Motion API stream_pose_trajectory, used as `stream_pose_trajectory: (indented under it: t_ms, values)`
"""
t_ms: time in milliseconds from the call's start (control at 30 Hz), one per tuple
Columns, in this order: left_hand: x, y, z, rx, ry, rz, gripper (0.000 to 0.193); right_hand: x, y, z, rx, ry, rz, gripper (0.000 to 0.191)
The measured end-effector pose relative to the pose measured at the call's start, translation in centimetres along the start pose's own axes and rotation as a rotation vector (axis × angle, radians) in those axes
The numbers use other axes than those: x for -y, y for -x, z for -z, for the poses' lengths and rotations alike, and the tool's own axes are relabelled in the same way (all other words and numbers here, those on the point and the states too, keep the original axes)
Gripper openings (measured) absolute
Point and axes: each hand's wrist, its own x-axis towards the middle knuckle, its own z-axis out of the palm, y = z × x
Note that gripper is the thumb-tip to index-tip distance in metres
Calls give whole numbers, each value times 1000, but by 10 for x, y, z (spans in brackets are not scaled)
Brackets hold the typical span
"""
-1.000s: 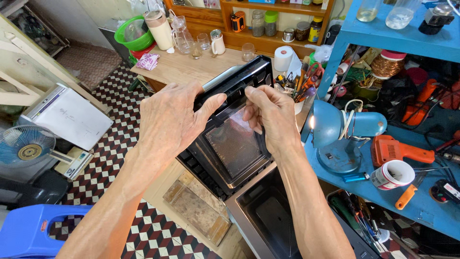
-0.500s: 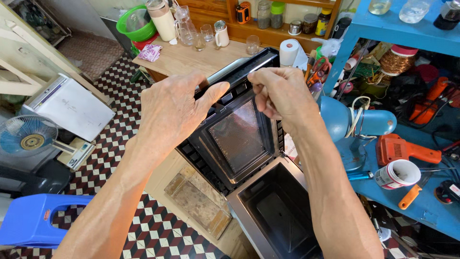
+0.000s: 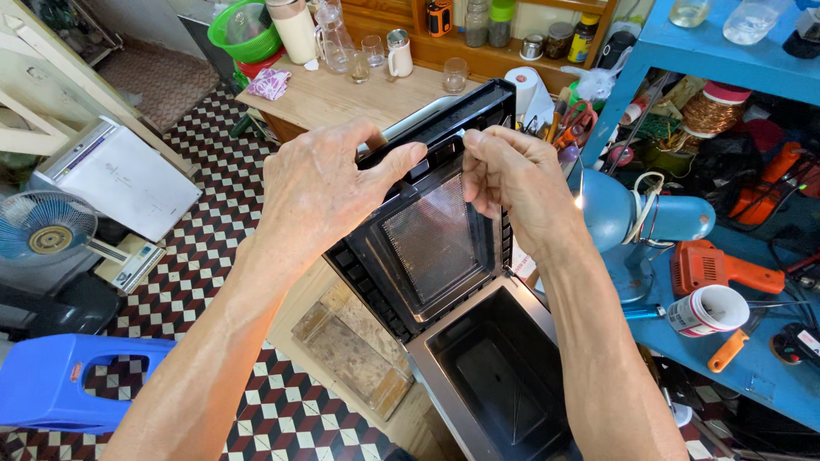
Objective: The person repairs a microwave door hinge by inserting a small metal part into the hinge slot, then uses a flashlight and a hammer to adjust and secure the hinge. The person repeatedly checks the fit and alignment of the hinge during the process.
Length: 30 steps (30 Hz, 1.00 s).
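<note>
- The open lid [image 3: 431,230] stands at the centre, hinged up behind the appliance body [image 3: 495,376], which lies toward 6 o'clock
- The left hand [image 3: 329,183] grips the lid's top edge at 10 o'clock, the right hand [image 3: 512,175] at 2 o'clock
- The tabletop [image 3: 342,98] lies behind the lid at 12 o'clock, jars and glasses [image 3: 367,51] on it
- The desk lamp [image 3: 636,222] and power drill [image 3: 717,269] sit at 3 o'clock on the shelf [image 3: 760,367]
- The fan [image 3: 43,239] and stool [image 3: 60,384] stand on the floor at 8 to 9 o'clock
</note>
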Motion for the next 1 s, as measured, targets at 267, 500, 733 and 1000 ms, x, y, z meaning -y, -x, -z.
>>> stream_pose_trajectory:
  t_ms: [267,500,733,1000]
  values:
    - [4,-4,0,87,-89,14,51,23,-16,-1,-49,234,-141,28]
    - [-3,-35,-9,159,14,-320,35,25,-9,5,21,364,-48,36]
    - [-17,-36,-24,282,98,-220,33,4,0,21,63,242,46,36]
    - [-14,-29,-30,193,118,-193,33,9,-6,13,7,170,-72,29]
